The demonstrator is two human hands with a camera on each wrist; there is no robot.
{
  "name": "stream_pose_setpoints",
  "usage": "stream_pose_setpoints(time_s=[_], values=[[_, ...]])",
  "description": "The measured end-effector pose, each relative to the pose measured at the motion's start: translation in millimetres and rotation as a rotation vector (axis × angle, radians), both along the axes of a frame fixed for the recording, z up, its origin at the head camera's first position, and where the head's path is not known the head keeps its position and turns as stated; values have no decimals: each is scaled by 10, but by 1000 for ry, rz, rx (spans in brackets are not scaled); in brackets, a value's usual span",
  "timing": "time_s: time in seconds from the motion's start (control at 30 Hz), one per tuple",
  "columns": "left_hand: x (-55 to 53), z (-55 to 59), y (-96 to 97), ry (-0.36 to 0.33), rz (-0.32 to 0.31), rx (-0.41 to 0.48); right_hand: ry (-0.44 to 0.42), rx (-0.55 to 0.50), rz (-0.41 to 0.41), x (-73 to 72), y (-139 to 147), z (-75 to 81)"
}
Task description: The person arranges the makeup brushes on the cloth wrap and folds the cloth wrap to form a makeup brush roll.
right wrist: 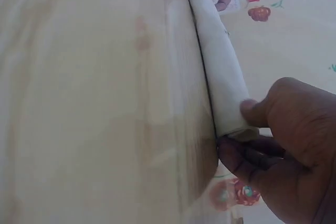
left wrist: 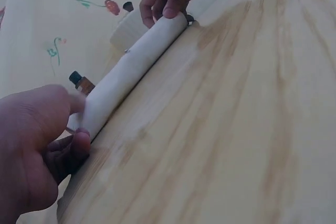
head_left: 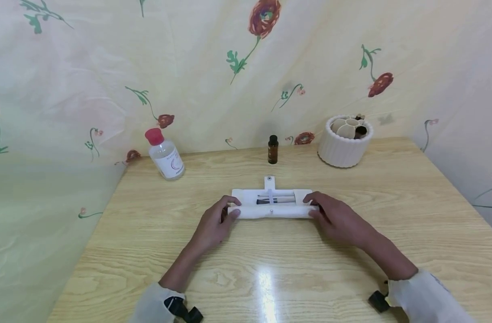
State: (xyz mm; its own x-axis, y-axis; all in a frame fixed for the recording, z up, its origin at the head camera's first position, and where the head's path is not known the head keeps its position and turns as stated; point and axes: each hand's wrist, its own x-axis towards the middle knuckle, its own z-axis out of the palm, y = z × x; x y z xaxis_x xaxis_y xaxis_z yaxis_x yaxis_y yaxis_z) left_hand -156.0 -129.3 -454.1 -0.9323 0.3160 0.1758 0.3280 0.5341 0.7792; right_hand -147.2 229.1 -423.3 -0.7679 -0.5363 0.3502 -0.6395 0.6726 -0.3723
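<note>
A white brush roll [head_left: 250, 211] lies partly rolled up on the table, its near part forming a thick tube. Behind the tube a flat part still shows, with a few slim brushes [head_left: 275, 201] in it and a snap tab [head_left: 269, 182] sticking out at the back. My left hand [head_left: 217, 222] grips the tube's left end between thumb and curled fingers. At the right end, my right hand [head_left: 334, 217] pinches it the same way, the thumb on the near side. In the right wrist view the rolled layers show at the tube's end [right wrist: 241, 132], beside the fingers.
Behind the roll stands a small brown bottle [head_left: 272, 150] with a black cap. A clear bottle [head_left: 167, 157] with a red cap is at the back left. To the back right sits a white ribbed pot [head_left: 342, 148] holding several items. A flowered cloth hangs behind the wooden table [head_left: 229, 287].
</note>
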Motion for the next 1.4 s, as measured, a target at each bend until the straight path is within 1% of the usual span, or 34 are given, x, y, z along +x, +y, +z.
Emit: stream_pose_setpoints(time_s=[0.13,0.2,0.33,0.47,0.57,0.7,0.8,1.03,1.17,1.27,1.4], values=[[-8,11,-13,-1,-12,-39,-20,-56,-33,-47,-30,-4],[-10,8,-19,-7,-7,-42,-51,-62,-64,-70,-40,-13],[-4,-11,-26,-28,36,-11,-78,-39,-111,-90,-56,-12],[-2,1,-25,-57,80,11,-31,22,-118,-72,-76,16],[-6,10,-20,-61,97,-1,3,93,-104,-61,-99,45],[-6,1,-21,-45,101,-12,43,169,-75,-64,-144,103],[-11,-2,-20,-24,99,-11,51,181,-73,-110,-204,143],[-18,-7,-1,8,91,-28,7,135,-44,-307,-434,135],[-22,-28,15,13,95,-28,-44,107,-58,-404,-549,116],[-29,-44,28,14,91,-32,-97,110,-68,-405,-573,136],[-41,-44,34,33,99,-44,-150,164,-63,-347,-526,229]])
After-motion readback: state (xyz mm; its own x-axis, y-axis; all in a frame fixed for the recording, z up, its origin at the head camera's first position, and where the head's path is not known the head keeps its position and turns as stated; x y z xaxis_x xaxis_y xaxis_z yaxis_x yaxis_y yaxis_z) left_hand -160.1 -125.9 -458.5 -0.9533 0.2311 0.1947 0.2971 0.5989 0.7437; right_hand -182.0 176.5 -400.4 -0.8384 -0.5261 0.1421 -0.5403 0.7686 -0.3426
